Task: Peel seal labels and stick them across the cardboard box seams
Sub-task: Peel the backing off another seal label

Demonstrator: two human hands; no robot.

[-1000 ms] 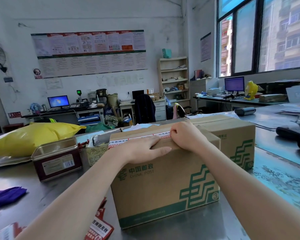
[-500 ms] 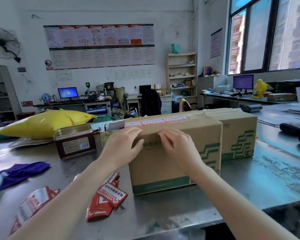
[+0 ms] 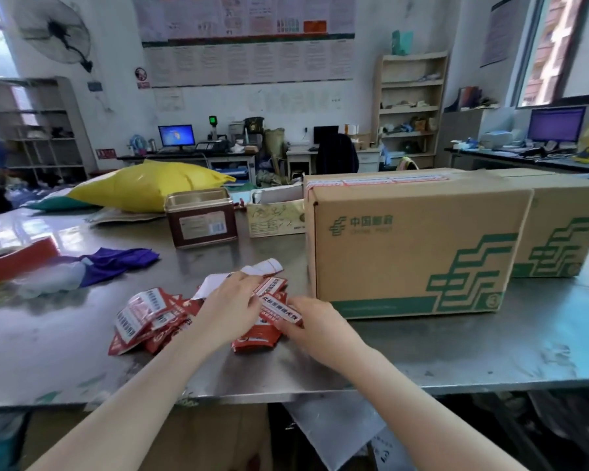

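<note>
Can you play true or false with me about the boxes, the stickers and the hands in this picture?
1. Both hands are pressing on top of the box. False: the left hand and right hand are down at the labels on the table.
2. The box already has labels along its top. True.
3. A second box stands behind the first. True.
4. The tin sits on top of the box. False: it stands on the table, left of the box.
5. The yellow bag lies behind the tin. True.
</note>
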